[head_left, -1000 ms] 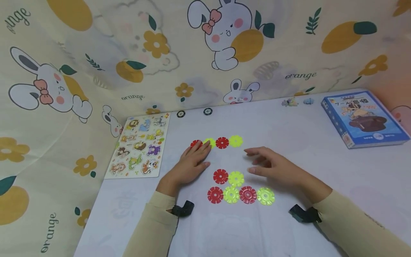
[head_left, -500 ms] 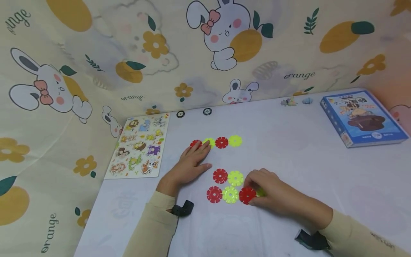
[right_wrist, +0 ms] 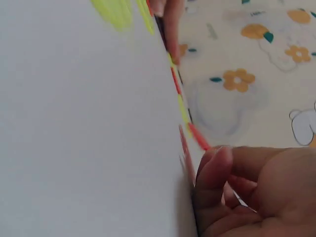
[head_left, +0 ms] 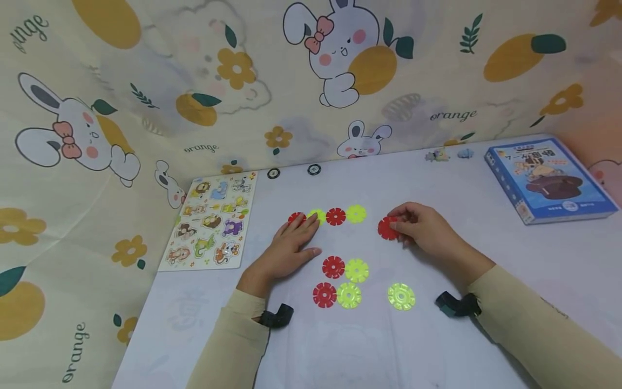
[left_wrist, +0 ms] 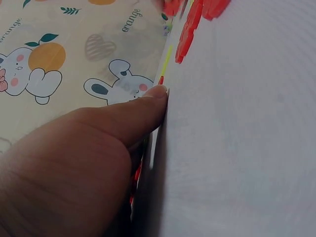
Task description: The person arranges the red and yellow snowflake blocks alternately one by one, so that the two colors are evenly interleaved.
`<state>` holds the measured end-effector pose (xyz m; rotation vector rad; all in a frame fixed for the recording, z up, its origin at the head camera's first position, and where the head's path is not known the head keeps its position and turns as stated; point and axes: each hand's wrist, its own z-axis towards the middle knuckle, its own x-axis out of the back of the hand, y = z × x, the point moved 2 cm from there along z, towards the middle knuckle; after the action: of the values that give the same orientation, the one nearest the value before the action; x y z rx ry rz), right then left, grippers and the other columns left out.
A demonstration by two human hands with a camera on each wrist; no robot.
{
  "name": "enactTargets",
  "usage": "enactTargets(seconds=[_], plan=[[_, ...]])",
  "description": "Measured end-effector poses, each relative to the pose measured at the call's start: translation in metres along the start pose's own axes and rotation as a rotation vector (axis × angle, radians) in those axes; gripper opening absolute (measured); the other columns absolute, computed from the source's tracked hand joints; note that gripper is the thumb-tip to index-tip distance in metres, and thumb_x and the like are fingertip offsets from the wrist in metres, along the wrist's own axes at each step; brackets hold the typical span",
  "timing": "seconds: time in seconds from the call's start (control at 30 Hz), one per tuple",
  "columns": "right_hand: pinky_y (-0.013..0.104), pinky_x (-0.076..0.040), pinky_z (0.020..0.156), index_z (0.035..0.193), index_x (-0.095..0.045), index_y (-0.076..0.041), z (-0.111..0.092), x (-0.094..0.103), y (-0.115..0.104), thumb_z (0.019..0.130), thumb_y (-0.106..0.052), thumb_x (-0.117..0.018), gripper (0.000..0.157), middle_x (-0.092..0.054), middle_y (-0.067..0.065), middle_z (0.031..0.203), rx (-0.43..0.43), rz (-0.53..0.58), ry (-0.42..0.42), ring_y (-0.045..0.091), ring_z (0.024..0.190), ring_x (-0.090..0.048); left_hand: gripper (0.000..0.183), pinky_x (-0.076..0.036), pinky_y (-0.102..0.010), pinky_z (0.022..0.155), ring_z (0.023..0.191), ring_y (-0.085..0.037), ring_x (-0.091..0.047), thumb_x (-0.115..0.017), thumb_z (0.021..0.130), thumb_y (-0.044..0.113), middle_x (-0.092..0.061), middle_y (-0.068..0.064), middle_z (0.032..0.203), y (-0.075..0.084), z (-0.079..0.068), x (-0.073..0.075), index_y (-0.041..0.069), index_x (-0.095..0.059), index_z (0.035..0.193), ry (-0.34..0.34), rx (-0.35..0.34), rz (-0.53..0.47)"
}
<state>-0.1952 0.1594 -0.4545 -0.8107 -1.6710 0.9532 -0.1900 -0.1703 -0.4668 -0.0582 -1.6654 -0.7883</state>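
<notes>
My right hand pinches a red notched plastic disc between thumb and fingers, to the right of the upper row; the right wrist view shows this red disc tilted at the fingertips. Flat on the table, my left hand has its fingers spread over the left end of that row, partly covering a red and a yellow-green disc. Further along it lie a red disc and a yellow-green disc. Nearer me are two red-and-yellow pairs, one below the other, and a separate yellow-green disc.
An animal puzzle board lies at the left. At the back sit two small black rings, one a black ring, and small figures. A blue box stands at the far right. Rabbit-print cloth hangs behind.
My right hand has come down to the lower row, picked up its third disc, a red one, and carried it up beside the upper row's right end. My left hand stays put.
</notes>
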Motion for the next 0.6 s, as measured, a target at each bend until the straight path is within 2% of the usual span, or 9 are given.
enactTargets(seconds=[0.1, 0.17, 0.23, 0.33, 0.43, 0.5, 0.6], plan=[[0.033, -0.054, 0.07, 0.127, -0.055, -0.015, 0.009, 0.001, -0.001, 0.093, -0.023, -0.065, 0.037, -0.056, 0.008, 0.109, 0.006, -0.005, 0.061, 0.027, 0.081, -0.059, 0.071, 0.001, -0.044, 0.113, 0.144, -0.017, 0.001, -0.051, 0.092, 0.056, -0.012, 0.017, 0.157, -0.001, -0.001, 0.0, 0.028, -0.025, 0.152, -0.001, 0.005, 0.005], [0.036, -0.053, 0.076, 0.13, -0.055, -0.015, 0.007, 0.0, -0.002, 0.092, -0.022, -0.066, 0.04, -0.053, 0.006, 0.117, 0.055, -0.079, 0.105, 0.025, 0.09, -0.057, 0.071, 0.0, -0.044, 0.113, 0.144, -0.017, 0.001, -0.051, 0.093, 0.056, -0.011, 0.017, 0.157, 0.0, -0.001, 0.0, 0.028, -0.025, 0.152, -0.003, 0.006, 0.009], [0.041, -0.052, 0.081, 0.131, -0.056, -0.016, 0.001, -0.003, -0.003, 0.091, -0.024, -0.068, 0.043, -0.05, 0.003, 0.125, 0.114, -0.207, 0.119, 0.024, 0.104, -0.051, 0.071, 0.0, -0.044, 0.113, 0.144, -0.017, 0.001, -0.05, 0.093, 0.056, -0.011, 0.017, 0.157, 0.0, -0.001, 0.001, 0.028, -0.025, 0.152, -0.006, 0.009, 0.012], [0.049, -0.048, 0.088, 0.137, -0.054, -0.015, -0.01, -0.01, -0.004, 0.087, -0.033, -0.071, 0.056, -0.043, 0.006, 0.139, 0.213, -0.471, 0.069, 0.028, 0.123, -0.038, 0.07, 0.0, -0.045, 0.113, 0.144, -0.018, 0.001, -0.051, 0.093, 0.055, -0.012, 0.016, 0.157, 0.002, 0.0, 0.002, 0.028, -0.025, 0.152, -0.007, 0.008, 0.017], [0.057, -0.04, 0.095, 0.144, -0.046, -0.014, -0.016, -0.015, -0.004, 0.084, -0.046, -0.07, 0.072, -0.034, 0.009, 0.149, 0.271, -0.67, 0.003, 0.034, 0.132, -0.026, 0.071, -0.001, -0.046, 0.113, 0.144, -0.018, 0.001, -0.051, 0.093, 0.055, -0.012, 0.016, 0.157, 0.002, 0.0, 0.002, 0.027, -0.025, 0.152, 0.001, 0.003, 0.023], [0.059, -0.034, 0.097, 0.147, -0.04, -0.015, -0.016, -0.017, -0.004, 0.083, -0.052, -0.068, 0.079, -0.028, 0.009, 0.153, 0.284, -0.744, -0.006, 0.035, 0.135, -0.022, 0.071, -0.001, -0.046, 0.113, 0.144, -0.018, 0.0, -0.051, 0.093, 0.055, -0.013, 0.016, 0.157, 0.002, 0.0, 0.002, 0.027, -0.025, 0.152, 0.004, 0.001, 0.025], [0.059, -0.032, 0.095, 0.149, -0.036, -0.015, -0.012, -0.018, -0.001, 0.082, -0.057, -0.066, 0.085, -0.023, 0.008, 0.156, 0.288, -0.782, -0.004, 0.034, 0.137, -0.018, 0.071, 0.0, -0.045, 0.113, 0.144, -0.018, 0.0, -0.051, 0.093, 0.055, -0.013, 0.016, 0.157, 0.0, 0.0, 0.0, 0.027, -0.025, 0.152, 0.001, 0.002, 0.018]])
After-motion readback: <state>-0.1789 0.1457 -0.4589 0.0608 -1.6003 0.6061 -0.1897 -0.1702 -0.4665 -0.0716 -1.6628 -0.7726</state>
